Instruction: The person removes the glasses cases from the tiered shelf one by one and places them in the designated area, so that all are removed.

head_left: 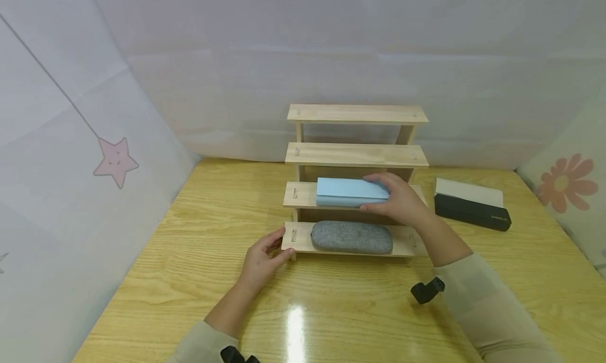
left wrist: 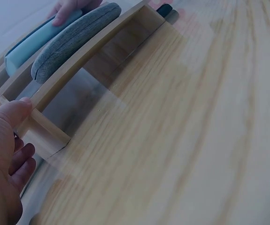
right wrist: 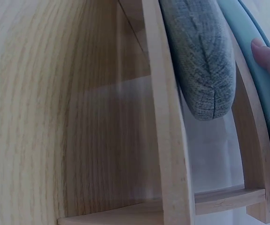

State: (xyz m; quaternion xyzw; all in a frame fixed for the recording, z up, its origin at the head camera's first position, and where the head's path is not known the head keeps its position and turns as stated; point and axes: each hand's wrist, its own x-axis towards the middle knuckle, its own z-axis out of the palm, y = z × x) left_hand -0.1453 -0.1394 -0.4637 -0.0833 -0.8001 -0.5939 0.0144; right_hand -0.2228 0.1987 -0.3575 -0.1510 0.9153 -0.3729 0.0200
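Observation:
A stepped wooden rack [head_left: 357, 155] with several shelves stands on the table. On its second shelf from the bottom lies a light blue glasses case [head_left: 347, 192], and my right hand [head_left: 397, 200] grips its right end, thumb at the front and fingers over the back. A grey fabric glasses case [head_left: 352, 237] lies on the lowest shelf, apart from both hands. My left hand [head_left: 260, 260] holds the left end of that lowest shelf; in the left wrist view its thumb [left wrist: 15, 110] lies on top with fingers curled below.
To the rack's right, a black case [head_left: 472, 212] lies on the table beside a cream-coloured flat piece [head_left: 468, 192]. The wood-grain table [head_left: 189, 252] extends around the rack. Pale printed cloth [head_left: 331, 47] hangs behind and at both sides.

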